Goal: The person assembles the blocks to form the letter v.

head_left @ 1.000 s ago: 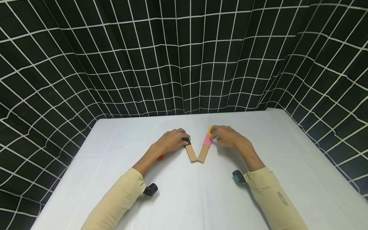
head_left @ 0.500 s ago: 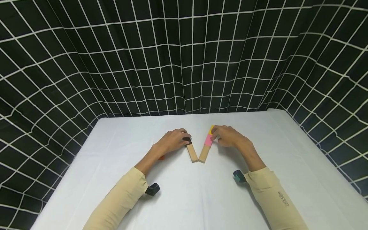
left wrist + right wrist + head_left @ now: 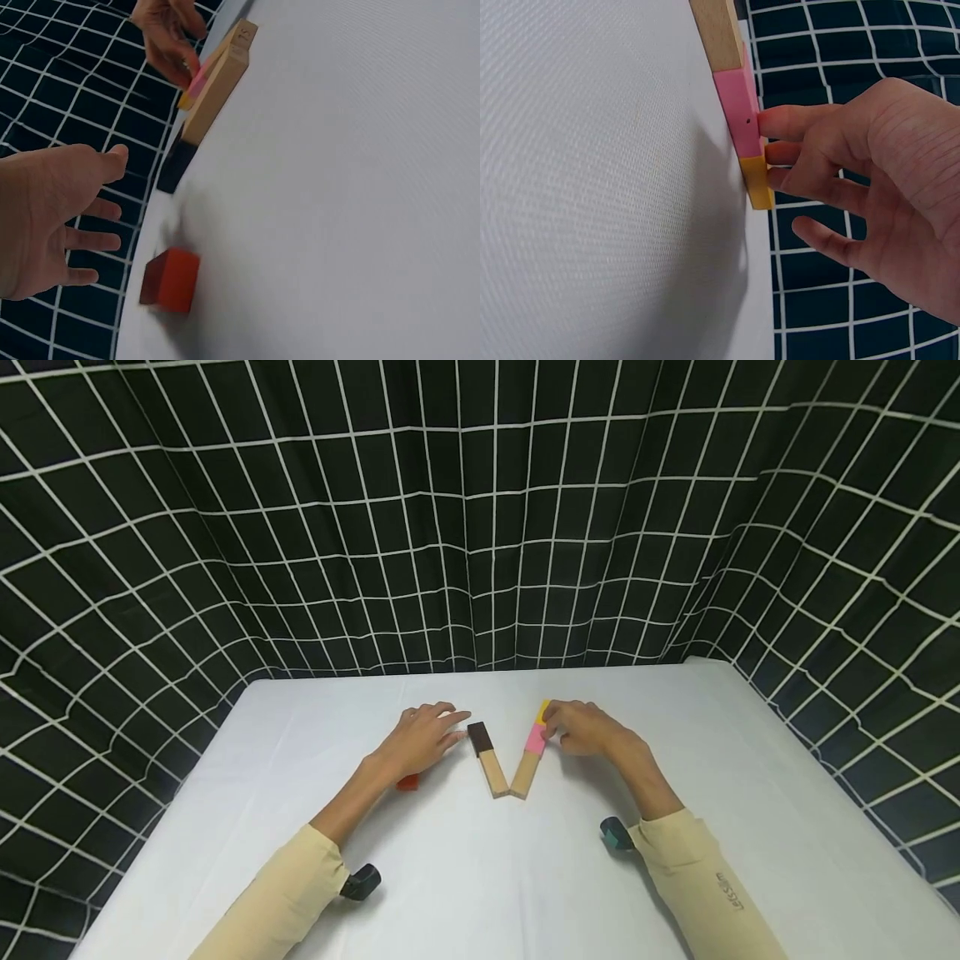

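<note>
In the head view two block rows form a V, their plain wood ends meeting nearest the person. The left row joins a dark brown block [image 3: 481, 737] to a plain wood block [image 3: 494, 773]. The right row runs from another wood block [image 3: 524, 775] to a pink block [image 3: 536, 739] and a yellow block [image 3: 756, 182]. My left hand [image 3: 422, 739] hovers left of the brown block with spread fingers, touching nothing. My right hand [image 3: 889, 176] has its fingertips against the pink and yellow blocks; whether they pinch is unclear. A red-orange block [image 3: 173, 279] lies near the left hand.
A white cloth covers the table [image 3: 480, 877]. Behind and beside it hangs a black curtain with a white grid [image 3: 480, 527]. A dark camera piece juts from each sleeve, the left one [image 3: 362, 882] and the right one [image 3: 616, 833] close to the cloth.
My left hand has let go of the brown block and moved left, its fingers spreading. More of the red-orange block shows. The right hand stays at the pink and yellow blocks.
</note>
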The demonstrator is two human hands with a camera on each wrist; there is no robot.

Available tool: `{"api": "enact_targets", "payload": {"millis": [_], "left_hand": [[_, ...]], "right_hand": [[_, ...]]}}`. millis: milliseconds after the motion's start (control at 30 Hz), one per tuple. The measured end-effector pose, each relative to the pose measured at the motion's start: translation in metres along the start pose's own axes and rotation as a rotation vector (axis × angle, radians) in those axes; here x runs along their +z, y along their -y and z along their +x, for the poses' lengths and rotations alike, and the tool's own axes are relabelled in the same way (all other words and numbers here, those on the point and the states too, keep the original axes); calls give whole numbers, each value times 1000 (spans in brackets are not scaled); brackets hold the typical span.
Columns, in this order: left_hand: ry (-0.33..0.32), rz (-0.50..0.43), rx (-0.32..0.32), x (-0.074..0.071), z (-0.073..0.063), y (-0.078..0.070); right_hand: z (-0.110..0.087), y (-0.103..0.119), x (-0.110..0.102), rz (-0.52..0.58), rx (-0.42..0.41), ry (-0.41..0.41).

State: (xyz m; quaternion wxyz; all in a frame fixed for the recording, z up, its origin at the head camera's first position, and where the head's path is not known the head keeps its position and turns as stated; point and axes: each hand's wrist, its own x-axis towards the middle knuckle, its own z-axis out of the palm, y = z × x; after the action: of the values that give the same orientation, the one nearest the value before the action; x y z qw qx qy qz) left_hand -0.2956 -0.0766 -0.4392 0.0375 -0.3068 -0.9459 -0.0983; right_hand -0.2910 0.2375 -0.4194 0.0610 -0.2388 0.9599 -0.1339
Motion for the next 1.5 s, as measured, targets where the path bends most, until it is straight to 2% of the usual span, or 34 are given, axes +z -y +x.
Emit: {"api": "enact_targets", "payload": {"millis": [267,433,633,767,967,1200,1333,1500], "left_hand": [[33,22,-40,-24,-32,10],[25,38,-34,-38,-53,15],[3,44,-20,-46,-70,24],[26,27,17,-46,-80,31],[44,8,86,-38,-84,39],[108,-36,111,-27,-79,38],[139,-10,137,-25,-78,35],[142,9,162,-25,-81,35]], "right_hand": [[-1,2,1,-26,-17,-5],[1,1,1,-29,-24,4],[3,-3,-6,-38,-16,-2],[3,-3,-9,-38,-10,5],[3,-4,-9,-31,3,19],[3,-5,-7,-15,7,24],[3,-4,-4,-2,-2,21],[3,-2,-2,12,-8,16]]}}
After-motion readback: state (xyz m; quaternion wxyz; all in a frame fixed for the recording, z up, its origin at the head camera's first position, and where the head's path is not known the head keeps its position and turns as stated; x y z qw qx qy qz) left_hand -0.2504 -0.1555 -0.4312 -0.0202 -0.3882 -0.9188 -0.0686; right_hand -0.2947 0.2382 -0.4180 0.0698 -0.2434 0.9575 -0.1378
